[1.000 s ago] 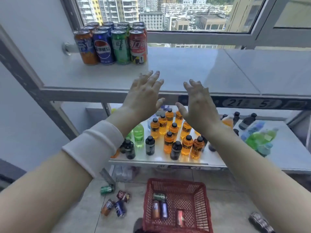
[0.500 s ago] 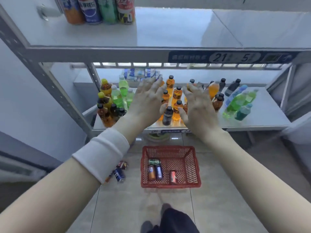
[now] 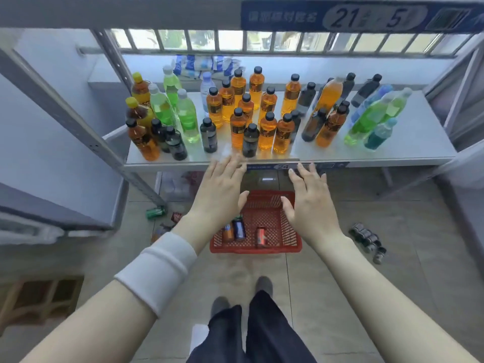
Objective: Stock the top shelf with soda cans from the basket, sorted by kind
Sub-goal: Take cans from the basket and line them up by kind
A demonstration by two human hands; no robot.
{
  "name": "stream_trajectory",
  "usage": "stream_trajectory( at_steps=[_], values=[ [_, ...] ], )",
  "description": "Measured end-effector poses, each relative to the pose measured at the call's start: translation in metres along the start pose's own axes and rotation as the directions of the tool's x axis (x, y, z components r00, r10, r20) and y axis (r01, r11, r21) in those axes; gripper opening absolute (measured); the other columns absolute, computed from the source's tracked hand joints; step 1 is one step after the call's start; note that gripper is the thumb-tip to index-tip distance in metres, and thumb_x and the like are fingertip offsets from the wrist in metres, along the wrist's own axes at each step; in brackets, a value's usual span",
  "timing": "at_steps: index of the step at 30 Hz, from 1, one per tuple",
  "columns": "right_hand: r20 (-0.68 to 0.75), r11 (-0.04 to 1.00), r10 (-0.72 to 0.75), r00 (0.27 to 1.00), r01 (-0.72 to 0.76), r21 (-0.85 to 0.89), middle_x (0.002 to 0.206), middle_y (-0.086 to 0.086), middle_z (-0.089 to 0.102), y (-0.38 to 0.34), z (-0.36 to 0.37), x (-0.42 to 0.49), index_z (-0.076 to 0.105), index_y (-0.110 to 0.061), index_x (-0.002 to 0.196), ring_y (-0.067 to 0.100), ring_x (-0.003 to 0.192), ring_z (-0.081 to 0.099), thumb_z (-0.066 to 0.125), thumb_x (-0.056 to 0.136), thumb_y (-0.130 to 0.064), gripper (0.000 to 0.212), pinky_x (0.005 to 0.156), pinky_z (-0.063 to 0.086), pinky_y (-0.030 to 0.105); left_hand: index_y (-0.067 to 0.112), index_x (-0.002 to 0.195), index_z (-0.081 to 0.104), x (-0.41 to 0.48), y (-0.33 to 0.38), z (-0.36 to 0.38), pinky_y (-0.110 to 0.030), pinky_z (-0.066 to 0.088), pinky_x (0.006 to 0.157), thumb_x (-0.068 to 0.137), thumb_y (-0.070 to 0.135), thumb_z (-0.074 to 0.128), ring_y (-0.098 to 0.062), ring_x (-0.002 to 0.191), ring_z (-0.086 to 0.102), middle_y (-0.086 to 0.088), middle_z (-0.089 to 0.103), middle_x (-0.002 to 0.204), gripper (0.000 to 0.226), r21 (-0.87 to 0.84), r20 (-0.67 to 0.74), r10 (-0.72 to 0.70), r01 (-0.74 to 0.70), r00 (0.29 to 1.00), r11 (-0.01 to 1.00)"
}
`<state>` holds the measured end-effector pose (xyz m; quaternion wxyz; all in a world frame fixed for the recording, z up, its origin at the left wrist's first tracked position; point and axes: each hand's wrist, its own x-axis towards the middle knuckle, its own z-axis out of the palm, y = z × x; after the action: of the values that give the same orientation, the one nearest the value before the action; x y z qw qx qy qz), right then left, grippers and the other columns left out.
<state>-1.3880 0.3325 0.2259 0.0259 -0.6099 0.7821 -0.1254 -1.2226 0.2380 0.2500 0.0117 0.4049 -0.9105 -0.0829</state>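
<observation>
A red plastic basket (image 3: 290, 246) sits on the tiled floor below me. In it lie an orange can (image 3: 228, 231), a blue can (image 3: 239, 228) and a red can (image 3: 261, 236). My left hand (image 3: 218, 196) and my right hand (image 3: 310, 203) hover above the basket with fingers spread, both holding nothing. Only the front edge of the top shelf (image 3: 157, 11) shows along the top; its cans are out of view.
The lower shelf (image 3: 408, 150) carries many orange, green and dark bottles (image 3: 267, 111). Loose cans (image 3: 156, 212) lie on the floor left of the basket, and a dark pack of cans (image 3: 368, 238) lies to the right. My feet (image 3: 263, 285) stand just behind the basket.
My view has tilted down from the top shelf to the floor. Both hands have dropped from shelf height to just above the basket, still holding nothing.
</observation>
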Motion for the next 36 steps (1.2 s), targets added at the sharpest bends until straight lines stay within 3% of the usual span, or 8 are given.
stream_trajectory(
  at_steps=[9, 13, 17, 20, 24, 26, 29, 36],
  values=[
    [0.203, 0.990, 0.064, 0.977, -0.087, 0.109, 0.137, 0.023, 0.045, 0.067, 0.081, -0.015, 0.047, 0.002, 0.131, 0.040, 0.135, 0.032, 0.066, 0.083, -0.018, 0.055, 0.111, 0.017, 0.048, 0.014, 0.146, 0.025, 0.012, 0.034, 0.098, -0.032, 0.001, 0.117, 0.095, 0.035, 0.042, -0.017, 0.145, 0.009, -0.003, 0.017, 0.156, 0.058, -0.129, 0.161, -0.169, 0.190, 0.972, 0.973],
    [0.337, 0.967, 0.122, 0.934, -0.188, 0.170, 0.143, 0.017, 0.040, 0.095, 0.156, -0.021, 0.041, -0.002, 0.136, 0.032, 0.140, 0.026, 0.061, 0.087, -0.021, 0.056, 0.114, 0.013, 0.039, 0.017, 0.144, 0.030, 0.016, 0.026, 0.181, -0.028, 0.009, 0.115, 0.095, 0.035, 0.045, -0.014, 0.143, 0.017, 0.001, 0.024, 0.153, 0.055, -0.213, 0.286, -0.250, 0.316, 0.925, 0.924],
    [0.596, 0.920, 0.194, 0.779, -0.355, 0.165, 0.153, 0.005, 0.025, 0.133, 0.266, -0.036, 0.025, -0.011, 0.145, 0.020, 0.144, 0.015, 0.050, 0.093, -0.032, 0.062, 0.117, 0.014, 0.031, 0.019, 0.140, 0.037, 0.021, 0.007, 0.299, -0.027, 0.026, 0.108, 0.093, 0.032, 0.050, -0.015, 0.133, 0.034, 0.002, 0.041, 0.143, 0.051, -0.322, 0.485, -0.362, 0.547, 0.796, 0.773],
    [0.672, 0.848, 0.269, 0.690, -0.501, 0.174, 0.144, 0.005, 0.039, 0.166, 0.357, -0.035, 0.033, -0.009, 0.141, 0.019, 0.135, 0.032, 0.056, 0.090, -0.031, 0.060, 0.110, 0.024, 0.026, 0.014, 0.133, 0.046, 0.033, -0.011, 0.392, -0.020, 0.030, 0.099, 0.091, 0.022, 0.054, -0.018, 0.126, 0.042, 0.000, 0.050, 0.133, 0.043, -0.370, 0.580, -0.376, 0.645, 0.722, 0.669],
    [0.736, 0.791, 0.319, 0.596, -0.596, 0.139, 0.128, 0.009, 0.056, 0.204, 0.480, -0.019, 0.050, -0.006, 0.128, 0.026, 0.120, 0.051, 0.060, 0.087, -0.032, 0.049, 0.092, 0.037, 0.025, 0.010, 0.133, 0.045, 0.063, -0.041, 0.517, -0.027, 0.035, 0.095, 0.091, 0.023, 0.053, -0.025, 0.123, 0.047, -0.009, 0.052, 0.131, 0.044, -0.300, 0.644, -0.386, 0.683, 0.660, 0.666],
    [0.764, 0.802, 0.317, 0.562, -0.589, 0.100, 0.123, 0.013, 0.059, 0.217, 0.536, -0.011, 0.054, -0.004, 0.122, 0.029, 0.114, 0.054, 0.060, 0.087, -0.034, 0.046, 0.083, 0.039, 0.026, 0.008, 0.133, 0.045, 0.081, -0.055, 0.572, -0.027, 0.037, 0.090, 0.092, 0.024, 0.053, -0.027, 0.120, 0.050, -0.013, 0.054, 0.130, 0.045, -0.287, 0.678, -0.391, 0.714, 0.623, 0.639],
    [0.809, 0.823, 0.312, 0.498, -0.567, 0.031, 0.126, 0.013, 0.056, 0.231, 0.609, -0.003, 0.050, -0.004, 0.124, 0.030, 0.115, 0.052, 0.058, 0.088, -0.037, 0.050, 0.085, 0.040, 0.027, 0.007, 0.126, 0.050, 0.110, -0.076, 0.647, -0.032, 0.042, 0.085, 0.090, 0.028, 0.055, -0.034, 0.110, 0.056, -0.015, 0.060, 0.120, 0.042, -0.273, 0.686, -0.412, 0.736, 0.601, 0.619],
    [0.892, 0.865, 0.265, 0.366, -0.498, -0.053, 0.123, 0.014, 0.059, 0.244, 0.711, 0.023, 0.053, -0.006, 0.125, 0.028, 0.111, 0.055, 0.049, 0.093, -0.042, 0.048, 0.080, 0.039, 0.026, 0.002, 0.128, 0.040, 0.149, -0.095, 0.758, -0.039, 0.041, 0.098, 0.086, 0.025, 0.061, -0.034, 0.117, 0.049, -0.019, 0.049, 0.128, 0.052, -0.206, 0.635, -0.561, 0.816, 0.531, 0.540]
  ],
)
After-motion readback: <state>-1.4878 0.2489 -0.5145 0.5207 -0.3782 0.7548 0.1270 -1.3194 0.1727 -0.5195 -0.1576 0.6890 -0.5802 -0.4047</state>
